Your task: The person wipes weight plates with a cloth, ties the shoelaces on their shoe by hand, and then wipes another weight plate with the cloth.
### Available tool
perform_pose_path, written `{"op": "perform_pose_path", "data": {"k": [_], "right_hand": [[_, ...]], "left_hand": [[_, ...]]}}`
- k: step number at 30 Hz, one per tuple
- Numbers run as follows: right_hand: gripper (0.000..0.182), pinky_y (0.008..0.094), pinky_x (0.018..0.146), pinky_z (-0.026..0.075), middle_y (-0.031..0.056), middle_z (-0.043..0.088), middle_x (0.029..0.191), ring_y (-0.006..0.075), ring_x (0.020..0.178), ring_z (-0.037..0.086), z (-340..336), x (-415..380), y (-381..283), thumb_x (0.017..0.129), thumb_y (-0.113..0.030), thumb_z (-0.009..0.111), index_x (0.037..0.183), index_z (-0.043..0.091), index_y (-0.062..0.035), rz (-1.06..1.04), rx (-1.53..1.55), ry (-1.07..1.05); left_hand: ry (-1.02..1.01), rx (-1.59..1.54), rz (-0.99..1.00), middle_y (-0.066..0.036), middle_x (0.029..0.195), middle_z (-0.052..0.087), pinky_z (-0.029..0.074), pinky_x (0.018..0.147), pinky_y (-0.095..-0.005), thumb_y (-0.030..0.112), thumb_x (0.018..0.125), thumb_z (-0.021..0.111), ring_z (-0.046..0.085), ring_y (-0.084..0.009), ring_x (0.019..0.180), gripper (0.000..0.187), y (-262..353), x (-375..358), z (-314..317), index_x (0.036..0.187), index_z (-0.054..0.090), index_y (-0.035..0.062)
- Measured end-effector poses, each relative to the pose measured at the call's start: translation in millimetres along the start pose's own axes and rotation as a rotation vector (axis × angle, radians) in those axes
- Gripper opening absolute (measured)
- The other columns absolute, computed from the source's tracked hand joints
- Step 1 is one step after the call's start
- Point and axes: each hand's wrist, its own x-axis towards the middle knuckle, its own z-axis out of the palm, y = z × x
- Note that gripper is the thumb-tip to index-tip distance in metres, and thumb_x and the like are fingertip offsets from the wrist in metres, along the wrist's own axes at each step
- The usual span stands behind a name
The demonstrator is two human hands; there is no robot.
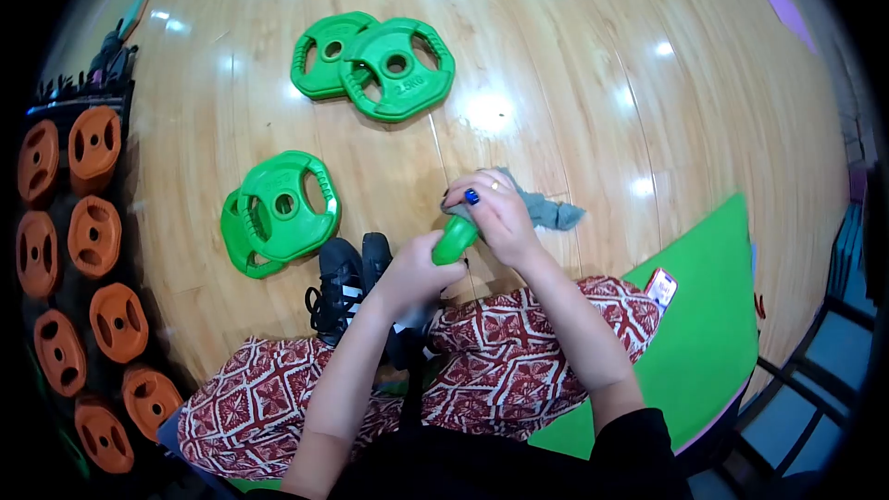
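Note:
A small green object (pixel 455 240), probably a dumbbell, is held between my hands above the floor. My left hand (pixel 419 268) is wrapped round its lower end. My right hand (pixel 494 215) is closed on a grey cloth (pixel 552 212) at the object's upper end, and the rest of the cloth hangs to the right. Left of my hands, two stacked green weight plates (pixel 294 209) lie on the wooden floor. Farther forward, two more green plates (pixel 408 90) overlap.
A rack of orange weight plates (pixel 95 236) stands at the left. Black shoes (pixel 341 287) are near my knees. A green mat (pixel 696 333) lies under me to the right, with a phone (pixel 661 288) on it. A dark chair frame (pixel 804 387) is at the lower right.

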Motion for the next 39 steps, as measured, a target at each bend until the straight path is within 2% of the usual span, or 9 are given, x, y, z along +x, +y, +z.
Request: {"op": "perform_pose_path", "data": {"k": [1,6,8,11,18,22,31,36,39], "right_hand": [[0.031,0.0353,0.084,0.036,0.0087,0.059,0.087,0.0247,0.086,0.053,-3,1,3,0.089,-0.022,0.035,0.079,0.058,-0.0039,0.026,0.002,-0.034],[0.031,0.0321,0.075,0.039,0.0099,0.059,0.076,0.0233,0.076,0.054,-3,-3,42,0.088,-0.023,0.038,0.077,0.058,-0.0020,0.207,0.261,0.064],[0.033,0.0275,0.067,0.042,0.0076,0.059,0.074,0.0154,0.069,0.054,-4,-14,56,0.090,-0.024,0.037,0.077,0.057,-0.0008,0.558,0.530,0.030],[0.034,0.0242,0.062,0.042,0.0050,0.058,0.071,0.0104,0.064,0.052,3,-21,57,0.091,-0.025,0.037,0.077,0.056,-0.0003,0.491,0.467,0.084],[0.032,0.0224,0.061,0.040,0.0035,0.056,0.070,0.0091,0.064,0.050,4,-19,51,0.090,-0.024,0.039,0.077,0.056,0.0009,0.554,0.461,0.278],[0.028,0.0217,0.060,0.039,0.0014,0.056,0.070,0.0080,0.065,0.049,6,-23,45,0.088,-0.021,0.044,0.077,0.056,0.0011,0.520,0.452,0.389],[0.023,0.0262,0.051,0.036,0.0038,0.050,0.057,0.0087,0.055,0.043,11,-21,60,0.083,-0.019,0.048,0.072,0.054,0.0006,0.512,0.343,0.351],[0.020,0.0297,0.052,0.039,0.0083,0.053,0.062,0.0123,0.057,0.049,7,-9,17,0.083,-0.019,0.050,0.077,0.054,-0.0005,0.385,0.420,0.367],[0.008,0.0419,0.058,0.043,0.0160,0.053,0.067,0.0333,0.066,0.054,27,-25,-19,0.077,-0.012,0.051,0.076,0.055,-0.0051,0.205,-0.047,0.218]], "left_hand": [[0.017,-0.008,0.009,0.003,0.060,0.046,0.034,0.047,-0.0202,0.009,0.069,0.057,0.042,-0.0042,0.053,0.010,1,1,-2,0.074,0.050,0.0034],[-0.140,0.184,0.120,-0.006,0.060,0.048,0.040,0.053,-0.0276,0.015,0.066,0.057,0.045,-0.0108,0.056,0.024,-3,3,-14,0.082,0.050,-0.0007],[-0.134,0.229,0.172,-0.010,0.059,0.050,0.042,0.053,-0.0309,0.016,0.064,0.059,0.051,-0.0169,0.053,0.025,-1,-5,-17,0.082,0.051,0.0006],[0.051,0.524,0.296,-0.015,0.066,0.055,0.044,0.056,-0.0380,0.019,0.062,0.064,0.056,-0.0334,0.065,0.026,-6,-12,-21,0.081,0.055,0.0046],[0.377,0.564,0.342,-0.016,0.080,0.057,0.045,0.065,-0.0373,0.021,0.067,0.061,0.056,-0.0319,0.075,0.029,10,-10,-26,0.088,0.056,0.0020],[0.460,0.580,0.416,-0.017,0.100,0.053,0.038,0.084,-0.0389,0.023,0.070,0.060,0.049,-0.0336,0.095,0.046,2,-2,-28,0.109,0.048,0.0021],[0.397,0.010,0.353,-0.012,0.106,0.046,0.031,0.092,-0.0305,0.023,0.083,0.046,0.044,-0.0208,0.103,0.039,-22,4,-25,0.111,0.045,-0.0031],[0.438,-0.085,0.374,-0.009,0.100,0.049,0.035,0.086,-0.0283,0.022,0.084,0.046,0.048,-0.0177,0.093,0.027,-41,5,-30,0.095,0.051,-0.0019],[0.568,-0.163,0.326,-0.008,0.099,0.049,0.036,0.081,-0.0257,0.017,0.084,0.046,0.047,-0.0149,0.087,0.019,-49,6,-32,0.085,0.052,-0.0008]]}}
